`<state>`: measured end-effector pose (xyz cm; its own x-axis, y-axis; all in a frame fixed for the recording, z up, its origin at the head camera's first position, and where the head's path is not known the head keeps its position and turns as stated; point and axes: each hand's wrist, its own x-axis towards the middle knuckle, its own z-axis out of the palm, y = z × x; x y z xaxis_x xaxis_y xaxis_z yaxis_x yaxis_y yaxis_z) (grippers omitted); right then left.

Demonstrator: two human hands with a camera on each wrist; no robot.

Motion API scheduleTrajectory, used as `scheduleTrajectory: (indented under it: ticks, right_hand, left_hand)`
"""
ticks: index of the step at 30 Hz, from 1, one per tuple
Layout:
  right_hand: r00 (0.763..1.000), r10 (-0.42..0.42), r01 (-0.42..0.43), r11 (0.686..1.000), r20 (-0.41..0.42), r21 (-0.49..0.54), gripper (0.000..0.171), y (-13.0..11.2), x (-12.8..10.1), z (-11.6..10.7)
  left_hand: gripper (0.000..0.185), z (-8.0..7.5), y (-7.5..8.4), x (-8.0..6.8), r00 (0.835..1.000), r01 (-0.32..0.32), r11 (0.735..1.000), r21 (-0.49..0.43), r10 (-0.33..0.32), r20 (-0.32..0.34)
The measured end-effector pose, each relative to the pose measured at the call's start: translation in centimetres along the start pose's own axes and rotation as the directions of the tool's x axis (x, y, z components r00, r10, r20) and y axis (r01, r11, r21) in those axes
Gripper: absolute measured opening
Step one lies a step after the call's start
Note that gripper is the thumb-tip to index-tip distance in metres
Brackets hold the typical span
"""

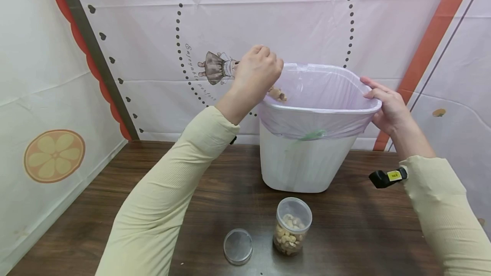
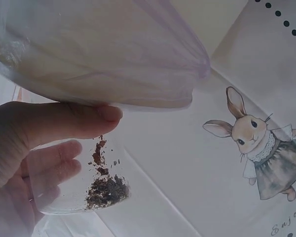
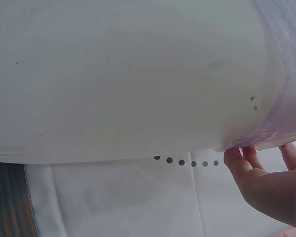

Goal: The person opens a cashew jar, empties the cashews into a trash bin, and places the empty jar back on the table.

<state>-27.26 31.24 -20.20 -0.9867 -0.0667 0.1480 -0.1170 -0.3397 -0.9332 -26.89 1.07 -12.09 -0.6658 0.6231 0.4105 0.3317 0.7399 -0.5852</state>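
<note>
My left hand [image 1: 258,68] is raised at the left rim of a white trash bin [image 1: 303,161] lined with a thin purple bag [image 1: 314,120]. In the left wrist view it grips a clear container [image 2: 54,202], with dark brown flakes [image 2: 107,191] gathered at one side. The head view hides most of this container behind the hand. Small tan pieces [image 1: 277,93] show just below the hand at the bin's mouth; their kind is unclear. My right hand [image 1: 389,107] holds the bin's right rim, thumb and fingers over the bag's edge. The bin leans on the table.
On the dark wooden table [image 1: 215,208] stands an open clear jar [image 1: 289,235] of cashews, in front of the bin. A round clear lid [image 1: 238,247] lies left of it. Behind hangs a printed cloth [image 1: 261,16] with a rabbit figure and dotted lines.
</note>
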Motion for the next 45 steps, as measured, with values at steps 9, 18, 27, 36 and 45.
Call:
scheduleTrajectory:
  ticks: [9,18,27,36,45]
  right_hand:
    - [1.0,-0.004,0.004,1.0,-0.01,0.002,0.038,0.0,-0.03,0.07]
    - [1.0,0.005,-0.005,1.0,-0.01,-0.01,0.038,-0.04,0.01,0.07]
    - [1.0,0.005,-0.005,1.0,0.0,-0.004,0.038,-0.01,-0.02,0.03]
    - [1.0,0.0,-0.001,1.0,0.008,0.006,0.038,0.05,-0.04,-0.05]
    - [1.0,-0.01,0.009,1.0,0.015,0.028,0.037,0.13,-0.08,-0.06]
  left_hand:
    - [0.023,-0.04,0.25,0.11,0.999,-0.028,0.999,0.038,0.029,-0.018]
    - [0.025,-0.18,0.46,0.34,0.998,-0.068,0.994,0.091,0.067,0.004]
    - [0.025,-0.18,0.62,0.47,0.997,-0.072,0.992,0.099,0.069,0.028]
    - [0.027,-0.13,0.58,0.39,0.998,-0.069,0.993,0.094,0.067,0.022]
    - [0.024,0.03,0.31,-0.04,0.998,-0.054,0.997,0.053,0.056,-0.03]
